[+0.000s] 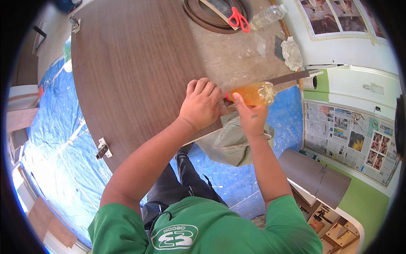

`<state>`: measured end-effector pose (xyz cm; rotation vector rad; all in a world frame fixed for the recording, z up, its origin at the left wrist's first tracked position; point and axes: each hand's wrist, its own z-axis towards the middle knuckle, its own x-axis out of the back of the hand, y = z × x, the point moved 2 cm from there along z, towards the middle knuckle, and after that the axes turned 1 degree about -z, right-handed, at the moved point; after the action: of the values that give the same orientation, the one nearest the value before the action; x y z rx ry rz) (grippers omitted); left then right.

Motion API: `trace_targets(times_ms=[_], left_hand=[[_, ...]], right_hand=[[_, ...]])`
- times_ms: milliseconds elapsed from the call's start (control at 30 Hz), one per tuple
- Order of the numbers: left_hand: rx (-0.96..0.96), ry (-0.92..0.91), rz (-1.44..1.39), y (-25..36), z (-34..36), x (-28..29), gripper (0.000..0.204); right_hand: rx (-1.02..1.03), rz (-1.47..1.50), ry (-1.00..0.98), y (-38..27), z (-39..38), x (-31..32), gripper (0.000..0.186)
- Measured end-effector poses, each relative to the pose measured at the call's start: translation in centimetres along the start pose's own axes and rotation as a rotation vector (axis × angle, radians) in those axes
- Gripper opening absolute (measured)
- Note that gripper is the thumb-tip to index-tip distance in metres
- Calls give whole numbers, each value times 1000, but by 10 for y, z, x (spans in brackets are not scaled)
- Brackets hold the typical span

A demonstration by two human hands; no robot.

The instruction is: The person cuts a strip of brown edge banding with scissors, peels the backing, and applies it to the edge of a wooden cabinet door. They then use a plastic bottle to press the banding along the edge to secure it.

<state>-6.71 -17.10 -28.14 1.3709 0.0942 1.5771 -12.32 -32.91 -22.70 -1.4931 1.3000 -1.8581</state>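
Observation:
My right hand (253, 118) is closed around a clear plastic bottle (253, 94) of amber liquid. The bottle lies tilted on its side, its red neck end pointing left toward my other hand. My left hand (202, 101) rests at the right edge of a dark brown wood-grain panel (135, 63), fingers curled down. Whatever those fingers hold is hidden beneath them. Between the two hands, the bottle's mouth sits close above the panel's edge.
Red scissors (239, 19), a coiled brown edging strip (207, 23), a second clear bottle (268, 17) and a crumpled white cloth (292, 54) lie on the far worktop. Hinges (102, 149) project from the panel's left edge. A pale sack (228, 142) hangs below; blue sheeting (63, 127) covers the floor.

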Motion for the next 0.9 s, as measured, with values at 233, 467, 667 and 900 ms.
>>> trace_targets(times_ms=[233,467,667,900], left_hand=[[2,2,0,-2,1,-2,32],[6,8,-16,-2,1,-2,33],[2,14,-16,-2,1,-1,32],[-5,14,-23,-1,2,-1,33]], right_hand=[[-94,-53,-8,-9,5,5,10],[-79,26,-52,0,-3,15,8],[214,-114,-19,7,-15,10,10],[72,-59,0,9,-16,14,12]])
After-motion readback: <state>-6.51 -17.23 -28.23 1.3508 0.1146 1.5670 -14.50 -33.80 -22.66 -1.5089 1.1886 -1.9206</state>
